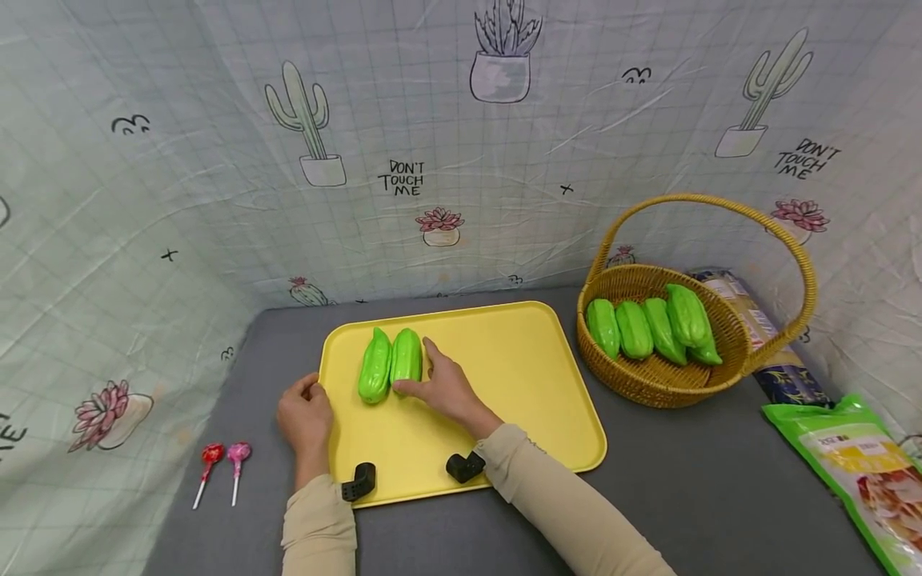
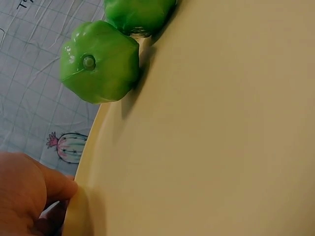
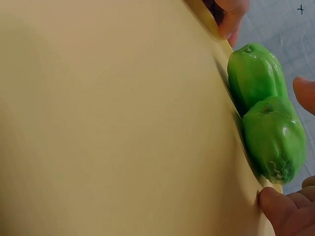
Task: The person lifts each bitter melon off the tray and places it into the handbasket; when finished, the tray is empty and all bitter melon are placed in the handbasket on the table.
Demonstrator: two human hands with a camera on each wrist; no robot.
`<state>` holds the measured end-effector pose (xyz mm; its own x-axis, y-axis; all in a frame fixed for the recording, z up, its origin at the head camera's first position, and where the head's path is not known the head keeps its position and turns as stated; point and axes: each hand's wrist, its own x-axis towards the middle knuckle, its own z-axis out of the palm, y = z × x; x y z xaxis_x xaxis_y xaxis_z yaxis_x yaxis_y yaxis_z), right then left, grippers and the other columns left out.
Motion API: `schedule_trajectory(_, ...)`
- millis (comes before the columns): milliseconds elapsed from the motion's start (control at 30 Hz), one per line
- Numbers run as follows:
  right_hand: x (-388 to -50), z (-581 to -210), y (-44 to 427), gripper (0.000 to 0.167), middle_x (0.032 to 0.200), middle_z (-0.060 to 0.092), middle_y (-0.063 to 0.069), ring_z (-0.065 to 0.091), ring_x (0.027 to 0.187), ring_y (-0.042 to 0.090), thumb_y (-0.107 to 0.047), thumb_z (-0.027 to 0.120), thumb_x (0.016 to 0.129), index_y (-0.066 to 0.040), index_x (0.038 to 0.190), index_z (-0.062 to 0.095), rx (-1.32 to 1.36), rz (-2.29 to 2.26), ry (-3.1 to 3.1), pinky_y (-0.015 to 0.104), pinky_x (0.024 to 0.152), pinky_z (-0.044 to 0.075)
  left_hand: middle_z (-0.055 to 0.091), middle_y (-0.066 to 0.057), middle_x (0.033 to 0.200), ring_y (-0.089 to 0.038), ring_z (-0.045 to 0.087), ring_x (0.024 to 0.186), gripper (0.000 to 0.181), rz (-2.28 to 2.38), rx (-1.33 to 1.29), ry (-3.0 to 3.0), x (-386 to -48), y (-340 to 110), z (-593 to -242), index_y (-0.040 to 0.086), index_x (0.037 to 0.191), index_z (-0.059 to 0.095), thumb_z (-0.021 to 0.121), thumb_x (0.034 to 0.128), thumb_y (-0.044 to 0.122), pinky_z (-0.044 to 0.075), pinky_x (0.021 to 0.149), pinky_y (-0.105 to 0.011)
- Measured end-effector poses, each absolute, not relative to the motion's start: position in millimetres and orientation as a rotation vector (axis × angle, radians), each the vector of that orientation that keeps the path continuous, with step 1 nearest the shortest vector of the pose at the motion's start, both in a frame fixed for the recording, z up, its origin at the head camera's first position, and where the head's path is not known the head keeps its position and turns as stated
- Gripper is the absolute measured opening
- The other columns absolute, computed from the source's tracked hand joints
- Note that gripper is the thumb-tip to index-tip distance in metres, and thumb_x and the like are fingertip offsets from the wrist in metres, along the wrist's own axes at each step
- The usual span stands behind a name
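Observation:
Two glossy, ribbed green vegetables, of a kind I cannot tell, lie side by side on the left part of a yellow tray (image 1: 497, 376): the left one (image 1: 374, 368) and the right one (image 1: 406, 356). My left hand (image 1: 306, 416) pinches the tray's left rim, its thumb (image 2: 61, 187) on the edge in the left wrist view. Around the right vegetable my right hand (image 1: 446, 388) is spread, thumb by its near end and fingers along its right side. In the right wrist view a fingertip (image 3: 270, 199) is at the tray beside it, and a gap shows between them.
A wicker basket (image 1: 648, 392) with a tall handle holds several more green vegetables (image 1: 634, 330) at the right. Beyond it lie a dark printed pack (image 1: 785, 372) and a green food bag (image 1: 864, 472). Red (image 1: 212, 454) and pink (image 1: 239, 453) lollipops lie left of the tray.

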<state>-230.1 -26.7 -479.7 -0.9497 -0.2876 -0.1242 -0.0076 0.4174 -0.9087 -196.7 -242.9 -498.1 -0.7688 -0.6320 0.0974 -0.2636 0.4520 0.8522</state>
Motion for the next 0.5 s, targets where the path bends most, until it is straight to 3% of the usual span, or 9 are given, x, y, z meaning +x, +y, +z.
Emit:
schedule_trajectory(300,-228.5,-482.0,-25.9,0.097,0.163,0.038,0.019,0.046,0.145,0.036,-0.033,0.078,0.090,-0.005,0.163,0.020,-0.320,-1.601,2.376,0.048,0.113,0.045,0.067,-0.030,0.122,-0.047,0.060,0.114,0.037,-1.236,0.748,-2.317,-196.7,-243.3,-501.2,-0.005,0.126,0.069,0.044,0.1019,0.009,0.047,0.097,-0.057)
schedule_trajectory(500,-230.2,-481.1,-27.7,0.094,0.159,0.044,0.019,0.045,0.146,0.033,-0.028,0.078,0.090,-0.006,0.163,0.023,-0.388,-1.611,2.391,0.048,0.114,0.043,0.066,-0.029,0.123,-0.047,0.059,0.116,0.037,-1.236,0.753,-2.311,-198.5,-243.8,-501.0,-0.005,0.127,0.068,0.044,0.1022,0.009,0.046,0.099,-0.058)
